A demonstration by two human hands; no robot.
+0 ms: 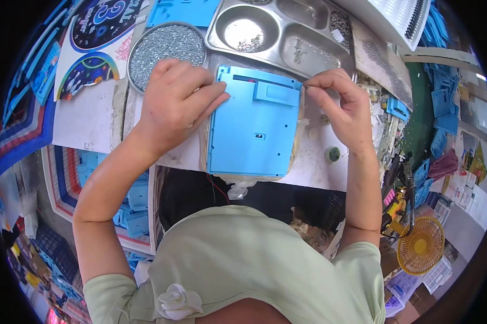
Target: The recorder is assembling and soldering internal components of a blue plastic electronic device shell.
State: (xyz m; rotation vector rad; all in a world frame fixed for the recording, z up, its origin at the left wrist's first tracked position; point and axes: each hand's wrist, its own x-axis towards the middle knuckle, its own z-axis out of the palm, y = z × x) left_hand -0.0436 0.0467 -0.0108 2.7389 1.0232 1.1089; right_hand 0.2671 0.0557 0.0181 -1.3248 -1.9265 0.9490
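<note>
A flat light-blue plastic panel point(254, 129) lies in front of me on the table's near edge. It has a raised rectangular part near its top right and a small slot in the middle. My left hand point(181, 97) is closed, its thumb and finger pressed together at the panel's upper left edge; what they hold, if anything, is hidden. At the upper right corner, my right hand point(341, 102) pinches finger to thumb; a tiny dark thing seems to show at the tips, too small to name. Beyond the left hand stands a round metal bowl point(199, 33) full of small silvery screws point(168, 48).
A steel compartment tray point(280, 47) with small metal parts sits behind the panel. Blue plastic parts point(181, 12) lie beyond the bowl. A small green-topped item point(334, 154) stands right of the panel. A yellow fan point(421, 245) is at the right, and a crate of blue parts point(153, 216) stands lower left.
</note>
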